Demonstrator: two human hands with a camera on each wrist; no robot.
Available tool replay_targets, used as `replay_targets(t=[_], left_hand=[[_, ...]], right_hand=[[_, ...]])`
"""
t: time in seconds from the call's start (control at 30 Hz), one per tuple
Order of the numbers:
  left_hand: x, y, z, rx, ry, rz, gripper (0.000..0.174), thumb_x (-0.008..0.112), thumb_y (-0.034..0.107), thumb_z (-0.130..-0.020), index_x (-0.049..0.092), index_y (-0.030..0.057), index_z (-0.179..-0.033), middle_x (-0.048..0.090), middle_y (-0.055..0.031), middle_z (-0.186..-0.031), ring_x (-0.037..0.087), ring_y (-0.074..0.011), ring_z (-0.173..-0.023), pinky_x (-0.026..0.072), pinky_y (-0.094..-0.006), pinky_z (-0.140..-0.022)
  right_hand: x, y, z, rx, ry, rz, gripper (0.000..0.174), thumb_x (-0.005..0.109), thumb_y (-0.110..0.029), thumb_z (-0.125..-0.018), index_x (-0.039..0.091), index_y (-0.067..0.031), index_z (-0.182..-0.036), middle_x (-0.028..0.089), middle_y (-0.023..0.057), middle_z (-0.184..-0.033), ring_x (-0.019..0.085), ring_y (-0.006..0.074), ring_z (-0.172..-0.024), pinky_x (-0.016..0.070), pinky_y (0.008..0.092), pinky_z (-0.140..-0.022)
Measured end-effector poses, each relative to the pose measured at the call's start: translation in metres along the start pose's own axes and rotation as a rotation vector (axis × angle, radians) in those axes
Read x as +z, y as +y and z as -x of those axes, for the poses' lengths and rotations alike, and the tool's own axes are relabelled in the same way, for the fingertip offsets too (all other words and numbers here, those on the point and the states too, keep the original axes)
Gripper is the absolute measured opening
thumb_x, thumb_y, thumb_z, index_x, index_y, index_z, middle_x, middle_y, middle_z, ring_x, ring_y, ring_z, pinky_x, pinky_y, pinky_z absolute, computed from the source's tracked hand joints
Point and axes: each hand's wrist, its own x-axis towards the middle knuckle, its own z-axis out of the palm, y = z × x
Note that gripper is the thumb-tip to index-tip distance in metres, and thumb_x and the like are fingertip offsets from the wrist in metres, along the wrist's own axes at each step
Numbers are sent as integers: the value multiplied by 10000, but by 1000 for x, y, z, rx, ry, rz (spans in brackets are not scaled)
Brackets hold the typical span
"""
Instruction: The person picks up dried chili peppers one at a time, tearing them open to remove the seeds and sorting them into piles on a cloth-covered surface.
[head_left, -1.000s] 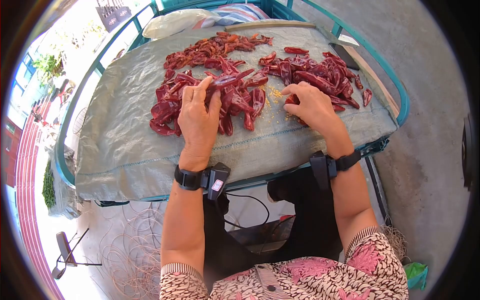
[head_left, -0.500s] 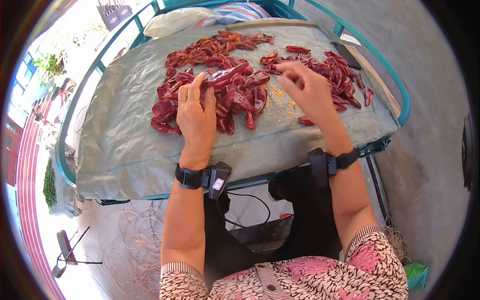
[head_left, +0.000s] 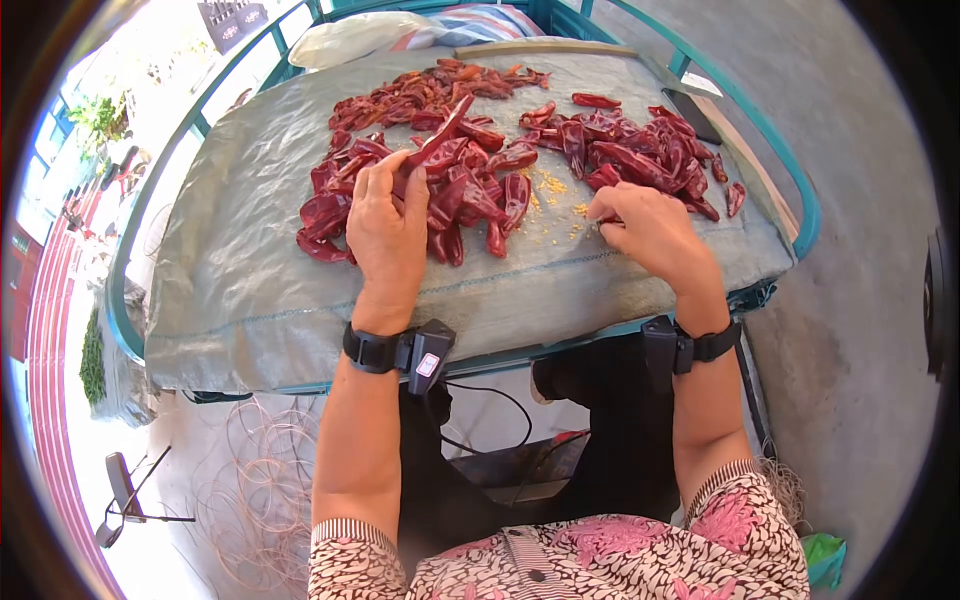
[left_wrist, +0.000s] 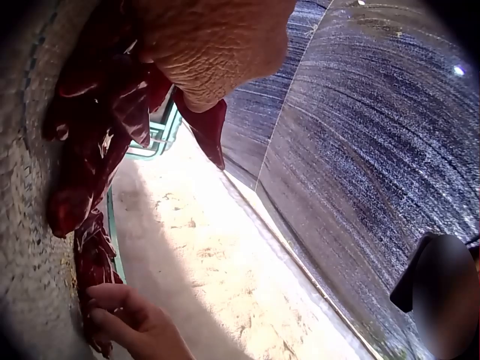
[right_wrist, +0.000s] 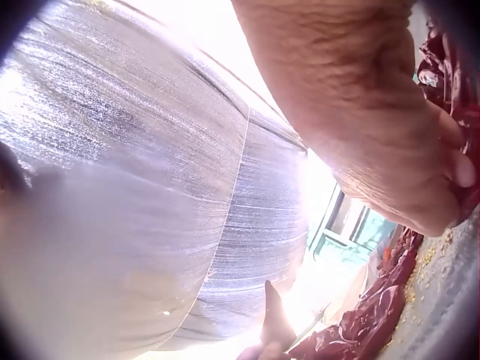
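My left hand pinches a long dried red chili pepper, its tip pointing up and away over the left heap of chilies. In the left wrist view this chili pepper sticks out beyond the hand. My right hand is low over the sheet, in front of the right heap of chilies. Its thumb and fingers are curled together around a bit of red chili, mostly hidden by the hand. Yellow seeds lie scattered between the two heaps.
A grey woven sheet covers the bed of a cart with a teal rail. Smaller, more orange chilies lie at the back. A dark flat object rests at the right, and a pale sack behind.
My right hand lifted from the sheet toward the right heap, then came back down over the loose chili at the front. The chili in my left hand has swung more upright.
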Motion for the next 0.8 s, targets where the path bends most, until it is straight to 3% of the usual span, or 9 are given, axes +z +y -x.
replay_targets(t=[0.1,0.2,0.3,0.4,0.43,0.53,0.7,0.8], left_hand=[[1,-3,0,40,16,-4,245,701,169,-944,684,70,-1167,647,-80,-960,575,-197,-674,490,-329,-633],[0,-1,-1,47,22,-4,250,704,166,-942,684,69,-1171,645,-78,-951,566,-190,-664,484,-326,-625],[-2,1,0,14,-5,-8,255,704,165,-941,682,69,-1176,646,-81,-948,589,-203,-704,497,-335,-649],[-1,-1,0,17,-5,-3,253,705,164,-939,680,67,-1172,654,-90,-960,626,-225,-770,516,-346,-691],[0,-2,0,26,2,2,251,705,164,-939,680,66,-1168,657,-93,-966,638,-232,-794,522,-349,-705],[3,-9,0,86,35,-8,243,713,174,-950,695,62,-1164,627,-41,-878,561,-129,-688,479,-278,-600],[3,-9,1,91,36,-1,247,707,172,-957,685,62,-1177,629,-39,-872,562,-118,-683,480,-268,-602],[5,-10,1,73,35,2,249,701,170,-965,678,65,-1189,635,-36,-866,562,-111,-679,479,-263,-601]], right_hand=[[-5,-7,-5,57,39,11,158,604,-90,-831,680,-89,-969,658,85,-954,661,314,-921,502,442,-765],[-2,-14,-15,-17,177,-27,162,623,-105,-861,690,-88,-1008,675,100,-1006,667,312,-941,519,427,-791],[10,-28,-29,-124,392,-408,204,639,-118,-894,687,-92,-1091,674,120,-1131,673,320,-976,534,409,-837],[15,-42,-39,-31,421,-534,274,654,-131,-907,672,-101,-1178,641,139,-1247,674,331,-1025,542,410,-876],[20,-37,-44,-2,424,-428,290,658,-147,-905,669,-107,-1192,629,141,-1273,674,335,-1035,543,420,-878],[45,-15,-63,100,410,-159,337,669,-201,-898,666,-125,-1227,597,153,-1335,674,350,-1064,545,452,-889],[52,-7,-78,337,245,-15,349,657,-282,-894,689,-185,-1228,590,142,-1377,624,349,-1188,522,468,-945],[64,1,-86,336,236,100,325,655,-292,-891,706,-225,-1205,603,133,-1346,630,343,-1180,521,465,-945]])
